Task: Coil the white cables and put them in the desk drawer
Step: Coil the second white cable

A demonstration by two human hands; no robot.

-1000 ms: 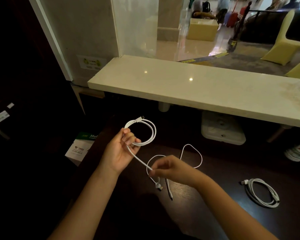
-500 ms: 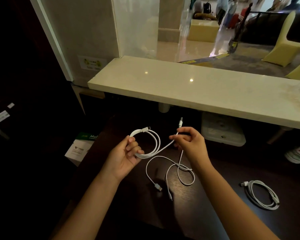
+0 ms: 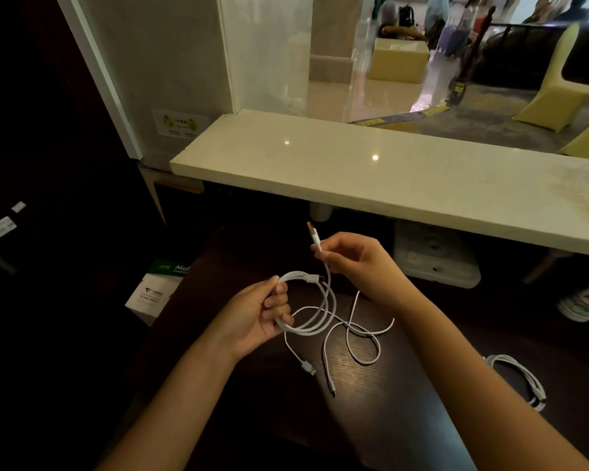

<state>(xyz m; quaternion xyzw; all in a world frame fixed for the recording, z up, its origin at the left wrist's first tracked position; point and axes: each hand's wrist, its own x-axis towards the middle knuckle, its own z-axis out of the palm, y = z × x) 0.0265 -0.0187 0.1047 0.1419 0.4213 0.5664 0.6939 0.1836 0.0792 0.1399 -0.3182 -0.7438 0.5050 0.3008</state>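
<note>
Head view: you're gripping the coiled cable (image 3: 315, 311) in your left hand (image 3: 255, 317), fingers curling round the left side of its loops, palm facing right. Your right hand (image 3: 357, 263) is hovering higher and further back, fingertips pinching the same cable just below its orange-tipped plug (image 3: 313, 232), which is pointing up. Both forearms are reaching in from the bottom edge over the dark bench (image 3: 405, 419). Counting white cables, you're looking at three: the one in your hands, a loose cable (image 3: 361, 341) sprawling on the bench beneath them with both ends lying toward you, and a finished coil (image 3: 521, 379) sitting well apart on the right of the bench.
</note>
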